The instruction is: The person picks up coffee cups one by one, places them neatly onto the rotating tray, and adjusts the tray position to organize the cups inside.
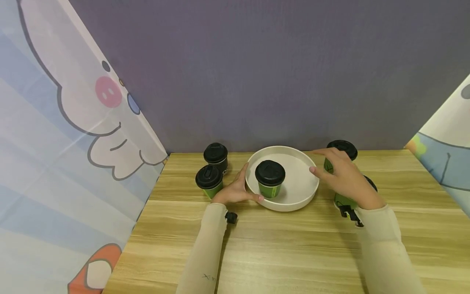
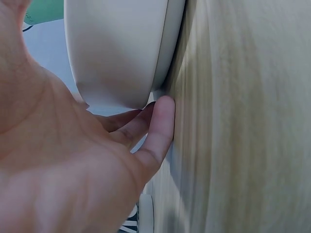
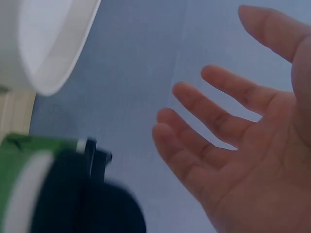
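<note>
A round white tray (image 1: 299, 179) lies on the wooden table. Inside it, toward the left, stands a green paper cup (image 1: 269, 179) with a black lid. My left hand (image 1: 236, 192) is spread along the tray's left side, thumb at the front rim. In the left wrist view its fingers reach along the tray's outer wall (image 2: 116, 53), low over the tabletop. Off the tray's right rim, my right hand (image 1: 339, 175) is raised with fingers apart and nothing in them. Behind it are a lidded cup (image 1: 342, 149) and a nearer green cup (image 1: 343, 201), both partly hidden.
Left of the tray stand a dark lidded cup (image 1: 216, 157) and, nearer, a green lidded cup (image 1: 209, 179). A grey panel (image 1: 257, 81) rises along the table's back edge. Cartoon-printed curtains (image 1: 73, 163) hang at both sides.
</note>
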Demonstrator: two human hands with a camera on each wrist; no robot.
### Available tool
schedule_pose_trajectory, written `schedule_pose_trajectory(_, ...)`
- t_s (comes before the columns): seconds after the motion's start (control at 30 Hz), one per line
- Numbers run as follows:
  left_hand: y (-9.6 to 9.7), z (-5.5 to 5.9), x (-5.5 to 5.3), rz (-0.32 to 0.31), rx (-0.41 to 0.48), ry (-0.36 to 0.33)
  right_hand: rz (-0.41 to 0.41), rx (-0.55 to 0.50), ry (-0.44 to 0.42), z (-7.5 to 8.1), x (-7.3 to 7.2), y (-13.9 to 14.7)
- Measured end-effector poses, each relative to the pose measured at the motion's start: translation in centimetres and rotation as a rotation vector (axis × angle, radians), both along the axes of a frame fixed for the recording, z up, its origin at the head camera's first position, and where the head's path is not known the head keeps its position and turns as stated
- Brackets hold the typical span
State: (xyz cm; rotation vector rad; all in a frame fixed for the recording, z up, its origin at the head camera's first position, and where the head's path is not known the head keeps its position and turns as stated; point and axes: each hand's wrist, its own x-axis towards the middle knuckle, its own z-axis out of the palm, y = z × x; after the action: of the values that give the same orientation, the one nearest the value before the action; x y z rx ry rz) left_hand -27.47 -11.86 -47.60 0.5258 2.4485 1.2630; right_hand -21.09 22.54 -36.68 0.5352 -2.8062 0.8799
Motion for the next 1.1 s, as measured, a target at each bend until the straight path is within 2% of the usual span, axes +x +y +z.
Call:
schedule_pose_trajectory(0.17,0.0,0.1,0.1,-0.006,0.016,-0.005,-0.013,0.047,-0.024,0.1,-0.1,2.2)
schedule_pose_trajectory(0.37,-0.2,0.1,0.0,-0.012,0.040,0.005,-0.014,0.105,-0.147,-0.1,-0.4,4.8)
schedule_pose_trajectory(0.73,-0.6,0.2,-0.2,-0.022,0.066,-0.018,0.062,0.155,-0.325,-0.8,0.2,7.9)
schedule_pose_trajectory(0.87,-0.6,0.2,-0.2,-0.033,0.086,-0.031,0.078,0.124,-0.354,-1.1,0.4,8.7)
schedule_pose_trajectory(1.1,-0.6,0.1,-0.1,-0.056,0.128,-0.042,0.094,0.136,-0.359,-1.5,0.5,9.3)
